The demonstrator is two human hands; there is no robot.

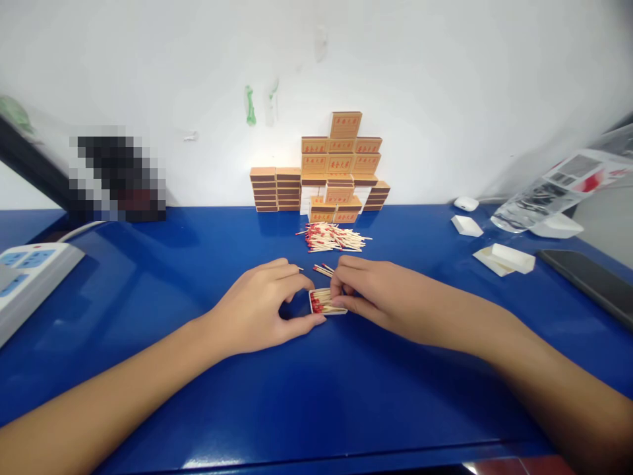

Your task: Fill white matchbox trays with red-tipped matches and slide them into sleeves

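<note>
A small white matchbox tray (341, 313) lies on the blue table, partly filled with red-tipped matches (321, 300). My left hand (267, 300) holds the tray at its left end, thumb along the near side and index finger at the far corner. Over the tray's right end, my right hand (363, 284) is closed in a pinch on matches; its fingers hide part of them. Just beyond the tray a few loose matches (323, 270) lie beside my right fingers. Farther back is a heap of loose matches (333, 237).
Stacked matchboxes (341, 163) stand against the white wall behind the heap. At right are empty white trays (512, 257), a clear plastic bottle (544, 191), a white earbud case (466, 203) and a dark phone (588, 280). A power strip (37, 280) lies at left.
</note>
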